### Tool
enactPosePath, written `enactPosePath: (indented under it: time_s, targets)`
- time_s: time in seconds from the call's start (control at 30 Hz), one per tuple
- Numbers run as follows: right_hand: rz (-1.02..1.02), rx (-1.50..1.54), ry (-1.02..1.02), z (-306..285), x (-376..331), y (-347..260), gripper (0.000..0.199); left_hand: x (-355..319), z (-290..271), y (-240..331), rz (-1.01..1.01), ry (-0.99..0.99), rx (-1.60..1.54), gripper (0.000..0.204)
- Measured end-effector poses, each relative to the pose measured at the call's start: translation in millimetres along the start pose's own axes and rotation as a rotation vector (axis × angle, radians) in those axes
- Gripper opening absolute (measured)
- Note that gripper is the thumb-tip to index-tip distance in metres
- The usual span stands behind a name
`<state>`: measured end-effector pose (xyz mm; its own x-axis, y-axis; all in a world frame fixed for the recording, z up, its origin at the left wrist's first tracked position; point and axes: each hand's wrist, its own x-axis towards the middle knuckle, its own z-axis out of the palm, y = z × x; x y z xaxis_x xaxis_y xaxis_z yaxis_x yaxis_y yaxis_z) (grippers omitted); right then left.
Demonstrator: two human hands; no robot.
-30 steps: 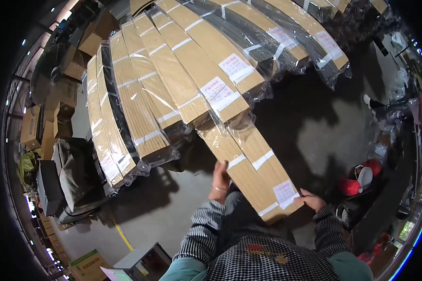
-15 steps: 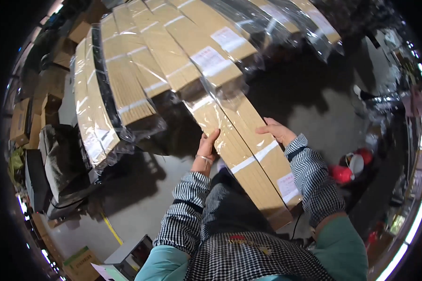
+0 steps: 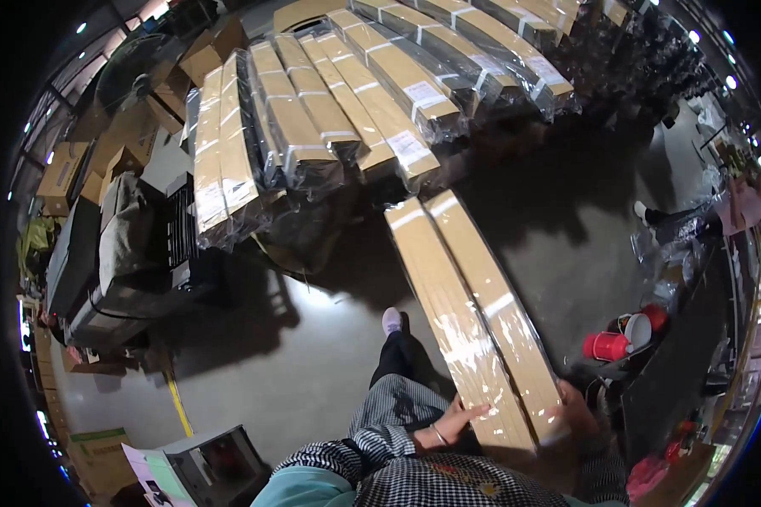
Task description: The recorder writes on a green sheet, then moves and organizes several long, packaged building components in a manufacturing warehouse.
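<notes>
A pair of long, flat cardboard packages in shiny clear plastic with white straps stretches away from my body, the left package alongside the right package, a dark gap between them. My left hand grips the left side near the close end, thumb lying on top. On the opposite edge my right hand is closed round the right package, partly in shadow. The packages' far ends hang over the floor, apart from the stack of similar wrapped packages ahead.
Grey concrete floor with a yellow line lies below. To the left stands a cloth-covered dark bench with cartons behind it. At the right are a red container and a seated person. An open metal box is at lower left.
The two packages have come away from the stack, toward my body and to the right. Both hands moved down and right with them, and one foot now shows on the floor.
</notes>
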<state>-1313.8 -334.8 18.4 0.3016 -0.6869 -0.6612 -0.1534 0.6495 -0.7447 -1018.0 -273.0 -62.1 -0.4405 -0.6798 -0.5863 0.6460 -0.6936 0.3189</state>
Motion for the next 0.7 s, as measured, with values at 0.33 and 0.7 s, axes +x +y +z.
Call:
enactPosePath:
  time_s: [0.33,0.7]
  targets:
    - [-0.557,-0.601,0.459,73,-109,12,0.091,-70,14,20,-0.027,-0.452,-0.146,0.052]
    - [-0.757,-0.939,0.16,383,-25,-176,0.085,-198,-119,204,0.547,-0.36,-0.421,0.051]
